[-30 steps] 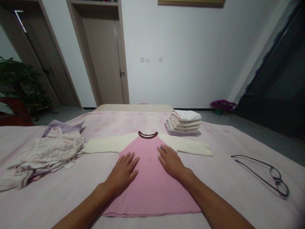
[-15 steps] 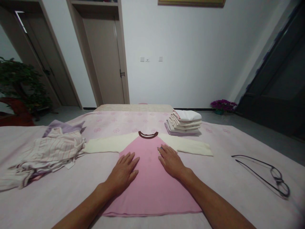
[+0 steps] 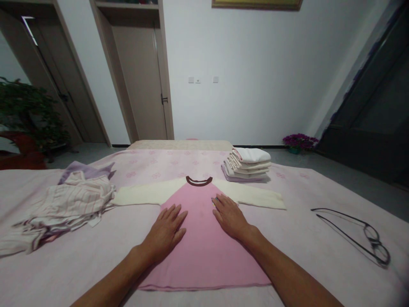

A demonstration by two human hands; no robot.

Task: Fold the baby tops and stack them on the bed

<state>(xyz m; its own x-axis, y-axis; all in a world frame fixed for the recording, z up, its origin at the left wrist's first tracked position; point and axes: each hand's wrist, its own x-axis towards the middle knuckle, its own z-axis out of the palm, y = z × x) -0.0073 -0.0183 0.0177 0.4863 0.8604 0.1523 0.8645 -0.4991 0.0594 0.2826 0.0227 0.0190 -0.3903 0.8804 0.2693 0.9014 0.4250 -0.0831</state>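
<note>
A pink shirt (image 3: 201, 243) with cream sleeves and a dark collar lies spread flat on the pale pink bed cover (image 3: 303, 256), collar pointing away from me. My left hand (image 3: 166, 232) rests palm down on its left side, fingers stretched out. My right hand (image 3: 227, 216) lies flat on the right chest part, fingers apart, close to where the cream right sleeve (image 3: 255, 197) begins. Neither hand holds anything.
A rumpled heap of striped and lilac clothes (image 3: 64, 204) lies at the left. A stack of folded clothes (image 3: 246, 164) sits beyond the shirt at the right. Black-framed glasses (image 3: 361, 234) lie at the far right. Doors, a plant and flowers stand beyond the bed.
</note>
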